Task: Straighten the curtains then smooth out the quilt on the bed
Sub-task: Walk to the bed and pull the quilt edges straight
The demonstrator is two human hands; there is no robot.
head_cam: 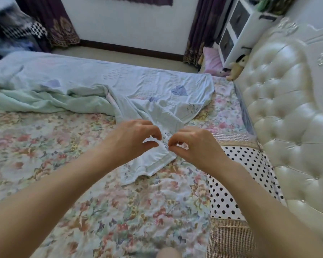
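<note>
Pinching the near corner of the quilt point(157, 101), both hands meet over the middle of the bed point(54, 146). The left hand point(132, 140) has thumb and forefinger closed on the fabric from the left, and the right hand point(192, 146) nips the same small fold from the right, so each grip is clenched on cloth with the fingertips almost touching. The corner hangs slack just below the grip, its tip resting on the flowered sheet point(138, 211).

From the hands the quilt runs away toward the far side: a twisted ridge leads left into a bunched heap at the far left, while a flatter stretch spreads to the far right, stopping short of the headboard point(280, 108). A polka-dot pillow point(239, 179) lies just right of the right wrist, against the headboard.

Dark purple curtains point(60, 25) hang at the far wall, one at the left and one at the right, beside a white cabinet point(246, 30).
</note>
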